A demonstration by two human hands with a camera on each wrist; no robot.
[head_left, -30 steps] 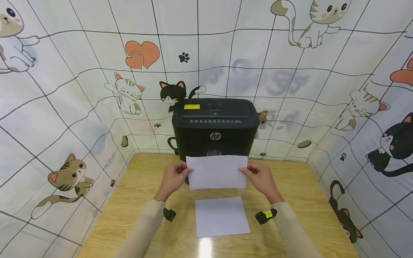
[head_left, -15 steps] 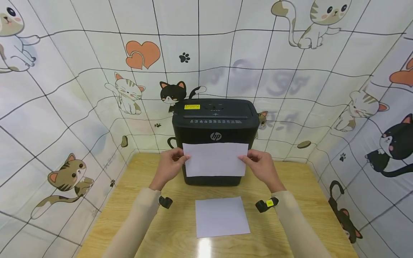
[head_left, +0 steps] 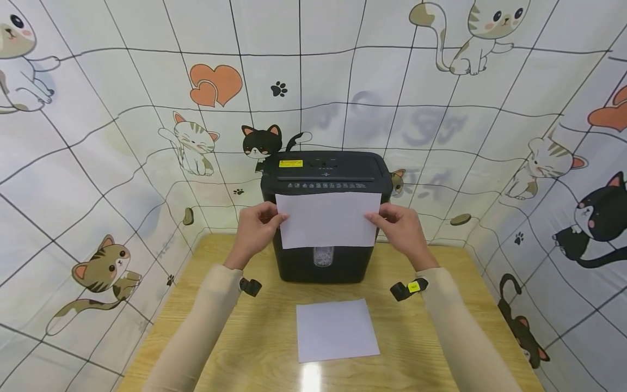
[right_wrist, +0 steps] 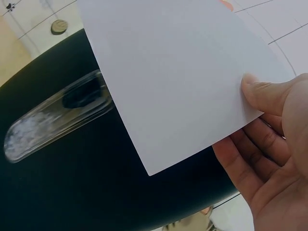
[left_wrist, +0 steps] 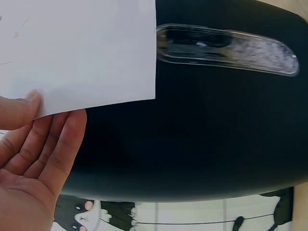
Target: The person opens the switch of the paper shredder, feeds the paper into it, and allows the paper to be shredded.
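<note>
- Spanning the front of the black shredder (head_left: 327,177), a white sheet (head_left: 328,220) hangs just below the shredder's printed icons (head_left: 325,185).
- At the shredder's left, the left hand (head_left: 256,231) pinches one short edge between thumb and fingers.
- At its right, the right hand (head_left: 404,231) pinches the opposite edge likewise.
- A second sheet (head_left: 338,330) lies on the table (head_left: 254,337) before the shredder.
- Cat-print wall covering (head_left: 274,71) stands behind it.
</note>
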